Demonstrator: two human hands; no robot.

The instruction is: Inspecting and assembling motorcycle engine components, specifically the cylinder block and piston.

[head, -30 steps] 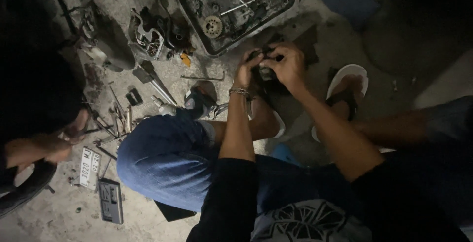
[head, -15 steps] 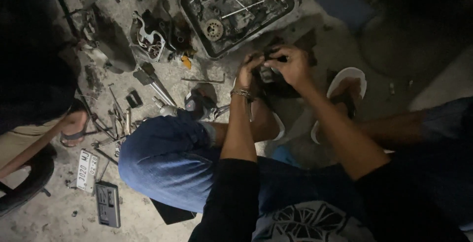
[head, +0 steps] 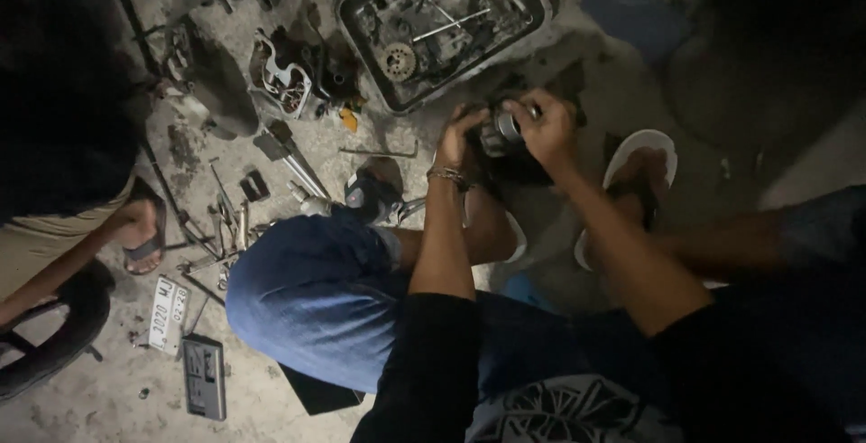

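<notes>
Since a moment ago my hands have stayed put, but the other person's foot [head: 142,231] at the left edge of the floor [head: 271,398] has slid in, and I lean a bit closer. My left hand [head: 462,132] and right hand [head: 544,127] are both closed around a small round metal part [head: 502,127], just in front of the near edge of the metal tray [head: 532,23]. I think the part is hard, heavy for its size, and likely greasy, so it could slip. Holding it around its round sides, as I do now, seems best. My fingers hide most of it. The light is dim, so I cannot tell what my right fingers are turning.
</notes>
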